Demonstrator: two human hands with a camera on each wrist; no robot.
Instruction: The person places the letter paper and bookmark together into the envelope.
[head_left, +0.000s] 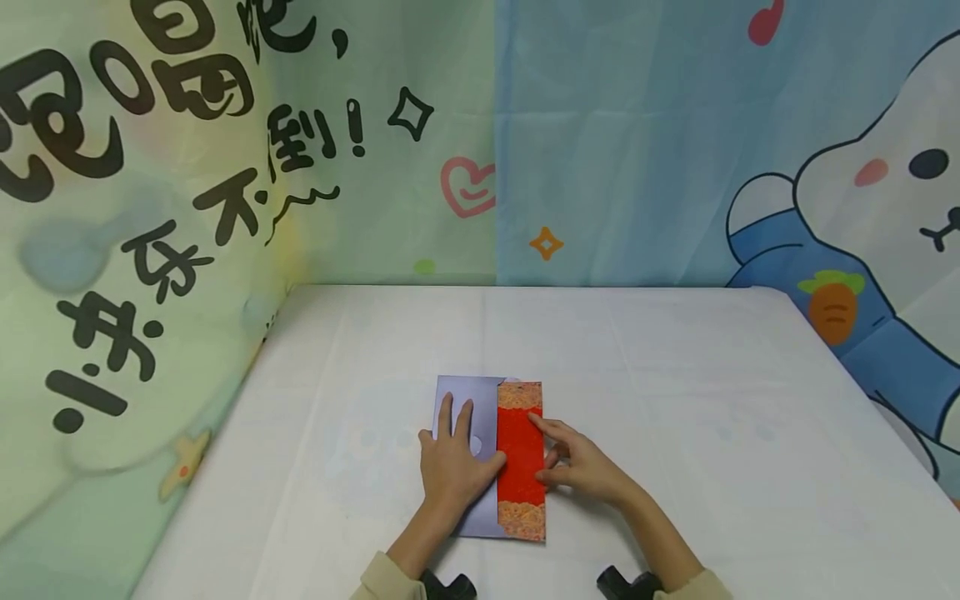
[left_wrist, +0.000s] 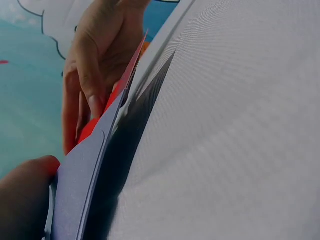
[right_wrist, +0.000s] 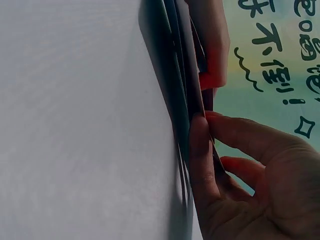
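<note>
A lavender card or booklet lies on the table, with a red panel along its right side. The panel has orange speckled bands at both ends. My left hand rests on the lavender part with fingers spread, its thumb touching the panel's left edge. At the panel's right edge, my right hand pinches the panel between thumb and fingers. The right wrist view shows the thumb against one face and layered sheets standing slightly apart. From the left wrist view, the lavender edge is seen nearly side-on.
A white cloth covers the table. Behind it hangs a printed backdrop with cartoon figures and lettering. Black wrist mounts show near both sleeves at the bottom.
</note>
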